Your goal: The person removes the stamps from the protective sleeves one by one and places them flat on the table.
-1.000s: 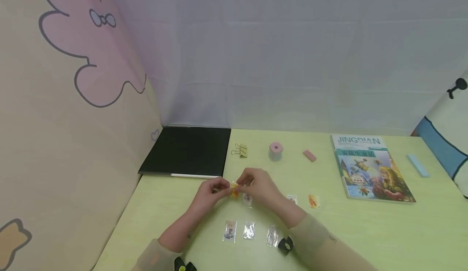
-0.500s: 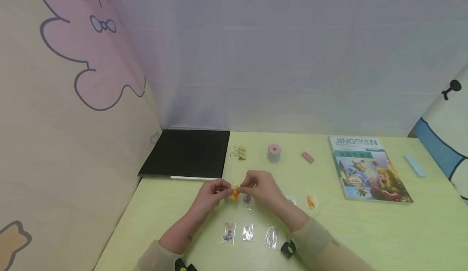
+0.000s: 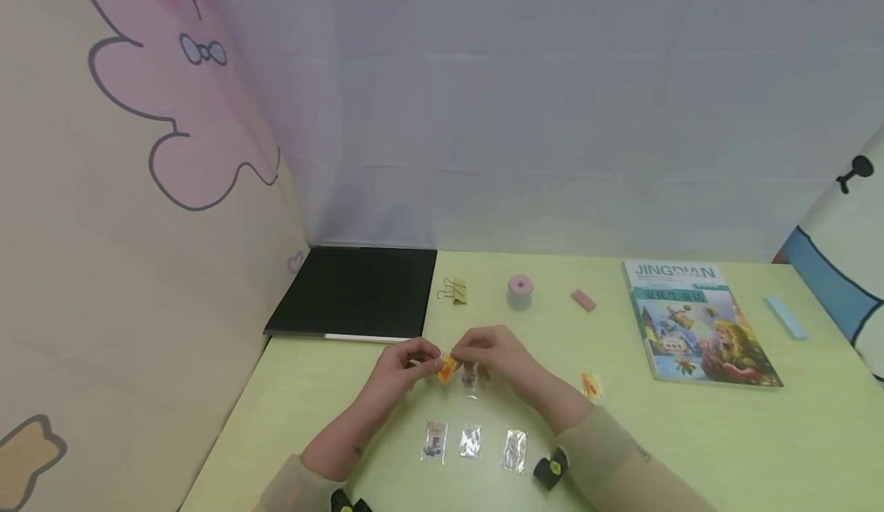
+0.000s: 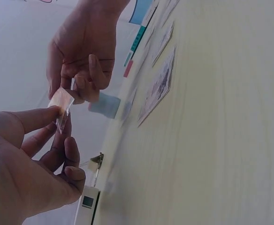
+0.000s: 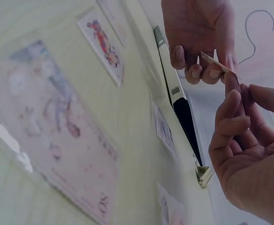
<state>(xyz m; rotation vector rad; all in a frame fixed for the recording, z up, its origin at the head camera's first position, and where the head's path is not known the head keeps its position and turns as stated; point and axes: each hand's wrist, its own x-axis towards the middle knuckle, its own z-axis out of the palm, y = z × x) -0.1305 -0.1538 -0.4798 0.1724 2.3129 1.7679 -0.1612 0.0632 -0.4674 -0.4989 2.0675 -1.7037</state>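
Observation:
Between the fingertips of both hands is a small orange-yellow card in a clear plastic sleeve [image 3: 446,368], held up above the table. My left hand [image 3: 399,370] pinches one side with thumb and forefinger; in the left wrist view its thumb lies flat against the sleeved card [image 4: 62,105]. At the opposite corner, my right hand [image 3: 499,355] pinches it too, the other fingers curled in. Another sleeved card [image 3: 470,383] lies just under the right fingers. Nearer the body, a row holds a left card [image 3: 433,441], a middle card [image 3: 470,441] and a right card [image 3: 514,450].
A yellow-orange sleeved card [image 3: 591,385] lies right of the right wrist. Along the back stand a black folder [image 3: 355,293], a gold binder clip [image 3: 453,291], a pink-topped roll [image 3: 520,292] and a pink eraser [image 3: 583,300]. Farther right are a book [image 3: 700,324] and a light blue bar [image 3: 785,318].
The held card has tilted from upright to slanted between the fingers. My right hand has shifted slightly, and the card partly seen behind its wrist is now hidden.

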